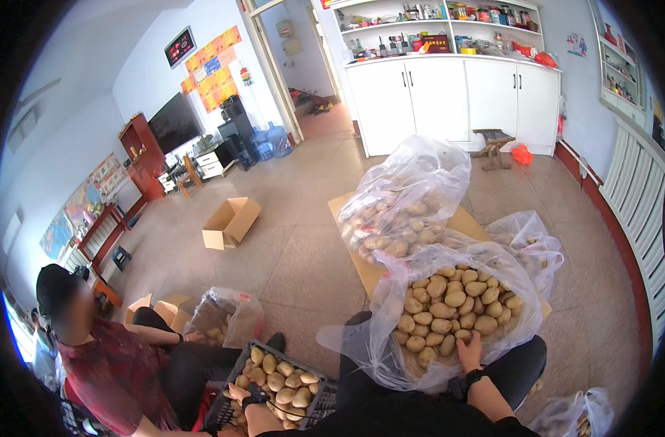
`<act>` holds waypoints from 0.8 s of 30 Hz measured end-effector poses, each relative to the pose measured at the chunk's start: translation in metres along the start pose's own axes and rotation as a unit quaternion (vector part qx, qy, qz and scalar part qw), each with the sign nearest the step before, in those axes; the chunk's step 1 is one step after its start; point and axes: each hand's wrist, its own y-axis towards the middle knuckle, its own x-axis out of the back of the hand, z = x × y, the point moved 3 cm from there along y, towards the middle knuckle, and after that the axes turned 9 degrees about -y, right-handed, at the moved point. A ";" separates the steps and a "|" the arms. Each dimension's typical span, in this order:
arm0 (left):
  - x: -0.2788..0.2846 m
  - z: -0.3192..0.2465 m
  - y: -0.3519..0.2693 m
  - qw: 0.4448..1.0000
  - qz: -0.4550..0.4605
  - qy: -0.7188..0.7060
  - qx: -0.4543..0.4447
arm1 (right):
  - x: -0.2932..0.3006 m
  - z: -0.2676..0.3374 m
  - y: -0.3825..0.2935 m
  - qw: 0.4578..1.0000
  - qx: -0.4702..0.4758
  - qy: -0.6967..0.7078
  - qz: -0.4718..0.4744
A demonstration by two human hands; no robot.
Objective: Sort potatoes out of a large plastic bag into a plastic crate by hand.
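Note:
Potatoes [453,298] fill an opened clear plastic bag [384,311] in front of me. My right hand [469,349] is at the bag's near side, with its thumb and fingers around a potato [463,334] at the pile's edge. At lower left, my left hand [239,392] is over a black plastic crate [324,401] of potatoes [284,382]. Its fingertips are close to potatoes at the crate's left side; whether it grips one is unclear. Both my wrists wear dark bands.
A co-worker [113,366] sits at left, one hand at another potato bag [245,317]. More bagged potatoes [398,218] lie on a cardboard sheet [474,221] ahead. An open cardboard box [231,223] stands on the floor. Further bags are at right [529,240] and lower right [594,409].

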 end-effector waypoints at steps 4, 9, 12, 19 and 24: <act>-0.010 -0.012 -0.024 0.987 0.087 -0.114 0.069 | 0.003 0.016 -0.004 0.998 -0.024 0.008 0.065; -0.083 -0.039 -0.072 0.907 0.260 -0.258 0.206 | 0.009 0.016 -0.002 0.994 -0.044 0.009 0.104; -0.157 -0.069 -0.116 0.817 0.381 -0.244 0.357 | -0.002 0.008 0.004 0.997 0.007 0.007 0.079; -0.287 -0.090 -0.414 0.649 0.678 0.039 0.343 | 0.023 0.028 0.001 0.995 -0.075 0.011 0.061; -0.266 -0.009 -0.491 0.481 0.721 0.152 0.475 | 0.019 0.026 0.000 0.995 -0.036 -0.078 0.060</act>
